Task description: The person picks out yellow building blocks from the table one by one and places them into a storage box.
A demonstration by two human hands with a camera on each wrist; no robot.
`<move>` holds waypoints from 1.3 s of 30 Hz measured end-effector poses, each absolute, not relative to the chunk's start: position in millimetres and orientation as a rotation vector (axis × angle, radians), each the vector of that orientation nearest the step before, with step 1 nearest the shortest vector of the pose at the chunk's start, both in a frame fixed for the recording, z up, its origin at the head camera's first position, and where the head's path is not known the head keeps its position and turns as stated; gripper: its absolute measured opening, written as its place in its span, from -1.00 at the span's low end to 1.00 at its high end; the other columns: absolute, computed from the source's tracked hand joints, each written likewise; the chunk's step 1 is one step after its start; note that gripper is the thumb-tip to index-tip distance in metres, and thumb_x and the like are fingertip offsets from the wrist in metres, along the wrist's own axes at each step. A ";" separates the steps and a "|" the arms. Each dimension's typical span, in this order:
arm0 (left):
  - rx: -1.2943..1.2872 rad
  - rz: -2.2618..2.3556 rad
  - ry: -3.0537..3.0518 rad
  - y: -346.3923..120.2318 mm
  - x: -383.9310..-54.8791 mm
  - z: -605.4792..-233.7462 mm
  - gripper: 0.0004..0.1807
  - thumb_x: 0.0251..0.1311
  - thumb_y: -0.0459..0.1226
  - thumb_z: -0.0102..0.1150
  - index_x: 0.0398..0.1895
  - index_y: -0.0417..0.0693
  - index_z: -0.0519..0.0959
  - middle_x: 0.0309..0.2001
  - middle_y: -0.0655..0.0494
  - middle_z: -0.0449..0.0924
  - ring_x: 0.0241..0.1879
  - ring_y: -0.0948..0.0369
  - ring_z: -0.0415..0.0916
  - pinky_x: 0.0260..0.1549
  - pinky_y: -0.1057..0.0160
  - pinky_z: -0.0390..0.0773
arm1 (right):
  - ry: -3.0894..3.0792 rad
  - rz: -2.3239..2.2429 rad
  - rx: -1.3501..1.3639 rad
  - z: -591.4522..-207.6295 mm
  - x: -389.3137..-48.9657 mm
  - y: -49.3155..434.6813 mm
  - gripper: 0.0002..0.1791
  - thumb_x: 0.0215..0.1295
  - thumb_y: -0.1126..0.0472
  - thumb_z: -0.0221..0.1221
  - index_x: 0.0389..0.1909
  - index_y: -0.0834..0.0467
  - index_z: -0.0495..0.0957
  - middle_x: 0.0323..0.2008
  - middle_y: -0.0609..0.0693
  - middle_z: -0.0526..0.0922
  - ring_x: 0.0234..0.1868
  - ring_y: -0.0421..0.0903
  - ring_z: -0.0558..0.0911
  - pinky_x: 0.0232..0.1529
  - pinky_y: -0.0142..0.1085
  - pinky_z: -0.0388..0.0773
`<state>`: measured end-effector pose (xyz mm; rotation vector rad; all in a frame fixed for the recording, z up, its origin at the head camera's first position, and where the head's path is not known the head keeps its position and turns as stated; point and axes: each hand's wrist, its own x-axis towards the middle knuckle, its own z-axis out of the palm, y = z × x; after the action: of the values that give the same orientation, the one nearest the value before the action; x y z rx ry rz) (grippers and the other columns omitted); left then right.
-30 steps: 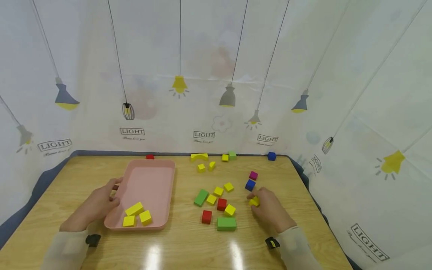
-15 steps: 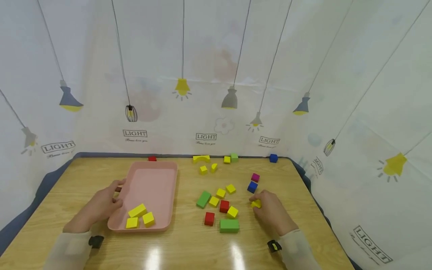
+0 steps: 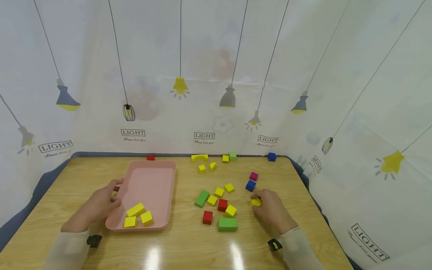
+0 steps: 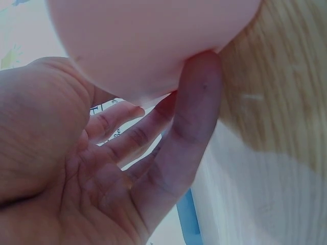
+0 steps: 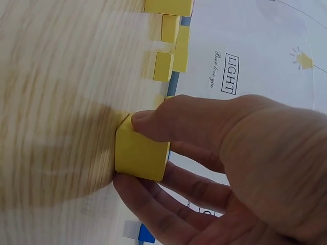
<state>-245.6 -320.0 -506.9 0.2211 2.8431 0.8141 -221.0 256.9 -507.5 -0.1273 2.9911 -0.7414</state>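
Observation:
My left hand grips the left side of a pink tray; in the left wrist view, a finger presses against the tray's pale wall from below. Three yellow blocks lie at the tray's near end. To the right, my right hand pinches a yellow block between thumb and fingers, low at the tabletop. Just beyond that hand are a blue cube and a magenta cube.
Between tray and right hand lie several loose blocks, among them a red cube, a green block and a yellow cube. Along the back edge sit a yellow arch, another blue cube and a red block.
The head view shifts slightly. My right hand has moved a touch to the right at the yellow block; my left hand stays on the tray.

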 end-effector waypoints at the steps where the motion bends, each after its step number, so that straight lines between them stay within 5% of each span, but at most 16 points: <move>1: 0.220 0.815 2.844 -320.5 -245.2 -507.4 -0.15 0.56 -0.43 0.29 0.79 -0.46 0.13 0.50 -0.67 0.47 0.20 -0.34 0.77 0.24 -0.33 0.85 | 2.991 -0.742 -0.129 -507.1 -220.8 256.6 -0.67 0.43 0.41 0.49 0.18 0.23 0.85 0.27 0.19 0.87 0.27 0.13 0.81 0.44 0.16 0.80; 26: 0.214 0.818 2.839 -321.0 -247.0 -508.7 -0.12 0.57 -0.42 0.29 0.80 -0.45 0.11 0.51 -0.69 0.45 0.24 -0.40 0.75 0.24 -0.35 0.84 | 3.061 -0.704 -0.285 -484.4 -232.1 219.4 -0.64 0.46 0.35 0.53 0.23 0.19 0.85 0.20 0.15 0.89 0.20 0.11 0.83 0.36 0.14 0.84; 39: 0.208 0.825 2.837 -319.9 -243.7 -507.6 -0.12 0.56 -0.42 0.30 0.80 -0.44 0.11 0.50 -0.67 0.46 0.22 -0.37 0.75 0.25 -0.34 0.85 | 3.028 -0.826 -0.518 -465.9 -226.6 169.5 -0.65 0.46 0.33 0.53 0.22 0.20 0.85 0.07 0.10 0.86 -0.08 -0.06 0.72 0.05 -0.06 0.86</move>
<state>-243.7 -319.9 -507.6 0.2076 2.8368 0.8253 -226.6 169.5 -465.9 -0.5182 3.0276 -0.8263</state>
